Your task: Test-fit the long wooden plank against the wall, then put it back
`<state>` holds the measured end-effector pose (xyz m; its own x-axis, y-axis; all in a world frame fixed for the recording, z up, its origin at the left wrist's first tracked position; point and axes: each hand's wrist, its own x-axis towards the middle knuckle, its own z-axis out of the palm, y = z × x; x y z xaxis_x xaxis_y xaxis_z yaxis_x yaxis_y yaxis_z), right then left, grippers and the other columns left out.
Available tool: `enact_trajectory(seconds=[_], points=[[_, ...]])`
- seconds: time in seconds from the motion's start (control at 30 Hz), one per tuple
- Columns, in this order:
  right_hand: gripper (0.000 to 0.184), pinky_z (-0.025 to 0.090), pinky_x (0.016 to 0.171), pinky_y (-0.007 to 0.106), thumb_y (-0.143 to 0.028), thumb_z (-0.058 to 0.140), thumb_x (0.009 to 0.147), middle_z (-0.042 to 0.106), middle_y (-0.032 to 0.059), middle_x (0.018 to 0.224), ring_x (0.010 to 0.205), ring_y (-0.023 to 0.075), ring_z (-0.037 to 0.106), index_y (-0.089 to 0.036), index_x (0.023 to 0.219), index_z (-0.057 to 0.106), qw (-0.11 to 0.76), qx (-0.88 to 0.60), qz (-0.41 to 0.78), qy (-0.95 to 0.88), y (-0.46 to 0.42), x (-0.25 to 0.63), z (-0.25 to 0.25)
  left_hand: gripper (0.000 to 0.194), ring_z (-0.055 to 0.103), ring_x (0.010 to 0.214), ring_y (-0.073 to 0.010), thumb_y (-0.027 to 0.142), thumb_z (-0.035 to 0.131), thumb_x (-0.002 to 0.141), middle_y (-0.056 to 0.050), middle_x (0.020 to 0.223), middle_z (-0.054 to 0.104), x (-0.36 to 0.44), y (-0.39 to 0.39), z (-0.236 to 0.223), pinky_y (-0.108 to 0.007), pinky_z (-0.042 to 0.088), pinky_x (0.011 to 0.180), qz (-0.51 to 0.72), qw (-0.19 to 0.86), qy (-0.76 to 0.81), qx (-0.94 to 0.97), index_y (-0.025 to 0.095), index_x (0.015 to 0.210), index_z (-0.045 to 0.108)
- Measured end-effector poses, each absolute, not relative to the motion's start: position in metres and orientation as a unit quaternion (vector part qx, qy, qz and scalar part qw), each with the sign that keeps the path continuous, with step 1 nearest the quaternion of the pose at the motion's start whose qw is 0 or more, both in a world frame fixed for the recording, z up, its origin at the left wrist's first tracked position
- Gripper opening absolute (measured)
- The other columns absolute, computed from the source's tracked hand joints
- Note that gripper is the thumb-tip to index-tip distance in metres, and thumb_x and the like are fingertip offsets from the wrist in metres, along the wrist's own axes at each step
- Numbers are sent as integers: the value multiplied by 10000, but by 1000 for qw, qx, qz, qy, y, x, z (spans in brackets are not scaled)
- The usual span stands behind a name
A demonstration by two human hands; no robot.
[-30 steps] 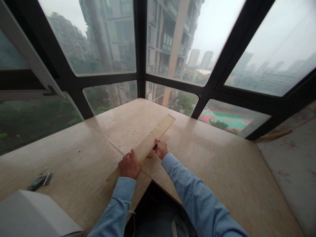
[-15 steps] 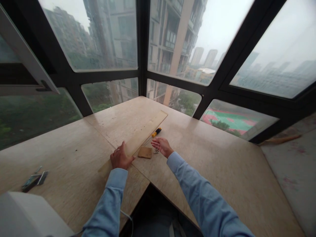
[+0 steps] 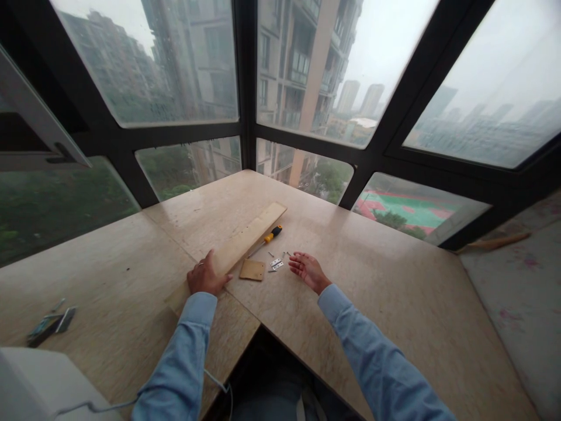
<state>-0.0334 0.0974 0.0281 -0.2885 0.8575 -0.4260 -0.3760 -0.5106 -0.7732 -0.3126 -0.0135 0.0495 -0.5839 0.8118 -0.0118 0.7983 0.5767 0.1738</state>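
Observation:
A long pale wooden plank [image 3: 245, 240] lies flat on the marble-like worktop [image 3: 385, 280], running from near left to far right. My left hand [image 3: 204, 277] rests on its near part, fingers spread over the wood. My right hand [image 3: 307, 270] hovers open, palm turned inward, just right of small metal hinges [image 3: 276, 264] and screws. A small square wooden piece [image 3: 252, 269] lies between my hands. A screwdriver with a yellow and black handle [image 3: 270, 235] lies beside the plank.
Small dark tools [image 3: 46, 325] lie at the worktop's left. A white object [image 3: 39, 386] with a cable sits at the near left corner. Dark-framed windows [image 3: 245, 82] ring the worktop. A dark gap [image 3: 272, 374] opens below the near edge.
The plank was held tilted up by both hands; it now lies flat. My right hand let go and moved right, uncovering the small wooden piece, the screwdriver and the hinges.

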Motion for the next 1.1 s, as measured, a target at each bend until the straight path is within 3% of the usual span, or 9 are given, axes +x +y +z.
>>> enact_trajectory(seconds=[0.47,1.1], points=[[118,520,650,219,-95,528,867,633,75,855,708,116,615,-86,972,581,484,-394,759,-186,89,20,3,975,477,1183,-274,538,681,678,-113,1308,497,-317,-10,43,-403,359,950,49,48,893,445,206,1470,220],[126,518,641,206,-110,617,791,635,71,843,698,110,602,-104,915,641,489,-378,766,-177,84,27,-2,891,363,1252,-310,550,628,745,-138,1380,414,-317,-9,35,-467,332,989,28,80,886,456,147,1444,250]])
